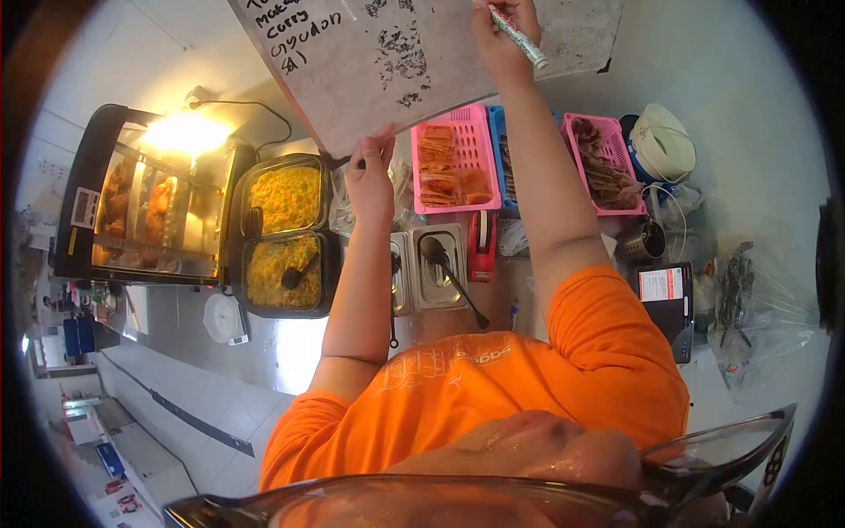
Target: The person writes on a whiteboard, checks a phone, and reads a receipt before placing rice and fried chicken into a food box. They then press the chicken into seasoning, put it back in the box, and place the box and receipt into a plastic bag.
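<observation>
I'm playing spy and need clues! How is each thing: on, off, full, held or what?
Marker: held in the right hand.
Whiteboard: written on, partly smudged, left hand at its edge.
Lamp: on.
Tablet: screen lit.
Lower black tray: holding yellow food, spoon in it.
Left pink basket: holding orange-red packs.
Ladle: resting in a metal pan.

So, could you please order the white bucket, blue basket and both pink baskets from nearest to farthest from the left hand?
1. Left pink basket, just right
2. Blue basket, beside it
3. Right pink basket, farther right
4. White bucket, far right
</observation>
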### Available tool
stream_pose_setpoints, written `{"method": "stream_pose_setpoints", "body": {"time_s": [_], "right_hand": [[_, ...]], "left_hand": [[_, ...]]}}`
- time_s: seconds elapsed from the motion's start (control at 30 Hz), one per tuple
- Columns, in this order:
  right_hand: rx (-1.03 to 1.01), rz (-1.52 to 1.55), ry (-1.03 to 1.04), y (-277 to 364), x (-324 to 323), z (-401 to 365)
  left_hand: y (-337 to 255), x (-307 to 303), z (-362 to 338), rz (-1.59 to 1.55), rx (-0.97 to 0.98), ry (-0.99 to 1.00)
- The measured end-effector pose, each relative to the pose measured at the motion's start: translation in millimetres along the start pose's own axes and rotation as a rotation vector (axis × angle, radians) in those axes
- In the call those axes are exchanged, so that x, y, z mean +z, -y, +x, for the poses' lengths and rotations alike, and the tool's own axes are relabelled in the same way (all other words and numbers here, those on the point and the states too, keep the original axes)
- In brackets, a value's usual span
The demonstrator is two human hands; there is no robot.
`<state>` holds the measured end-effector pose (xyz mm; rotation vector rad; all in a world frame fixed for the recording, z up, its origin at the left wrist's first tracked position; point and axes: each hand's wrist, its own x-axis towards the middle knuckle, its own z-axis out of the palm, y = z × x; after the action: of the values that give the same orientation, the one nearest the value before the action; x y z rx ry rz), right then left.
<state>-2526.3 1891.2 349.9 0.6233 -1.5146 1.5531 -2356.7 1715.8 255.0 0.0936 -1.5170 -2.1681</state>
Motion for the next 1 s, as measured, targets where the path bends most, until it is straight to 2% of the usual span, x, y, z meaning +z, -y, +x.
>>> {"method": "stream_pose_setpoints", "body": {"time_s": [0.23,0.33,0.43,0.53,0.63,0.73,0.97,1.0], "right_hand": [[-0.020,0.063,-0.013,7.8,3.1,8.8],[-0.048,-0.016,0.002,4.3,-2.6,7.2],[0.033,0.011,-0.035,-2.5,-1.3,2.9],[-0.033,-0.035,-0.024,-0.9,-2.9,2.4],[0.127,0.093,-0.120,-18.1,-16.9,-1.1],[0.138,0.278,-0.280,19.1,-32.2,-15.9],[0.244,0.241,-0.086,34.4,-66.9,-49.2],[0.309,0.334,-0.049,37.8,-75.8,-53.3]], "left_hand": [[2.1,-0.7,1.4,-0.009,0.002,-0.008],[0.7,-0.3,1.4,-0.012,-0.004,-0.003],[-0.3,-0.2,0.8,-0.005,-0.001,0.007],[1.3,-1.2,3.0,-0.014,0.015,0.013],[2.8,-1.5,2.6,-0.020,0.003,0.001],[-1.0,-1.9,1.0,-0.010,-0.004,-0.001],[-1.8,-3.2,-1.8,-0.012,0.011,0.021],[-2.6,-3.4,-2.6,-0.007,0.006,0.020]]}}
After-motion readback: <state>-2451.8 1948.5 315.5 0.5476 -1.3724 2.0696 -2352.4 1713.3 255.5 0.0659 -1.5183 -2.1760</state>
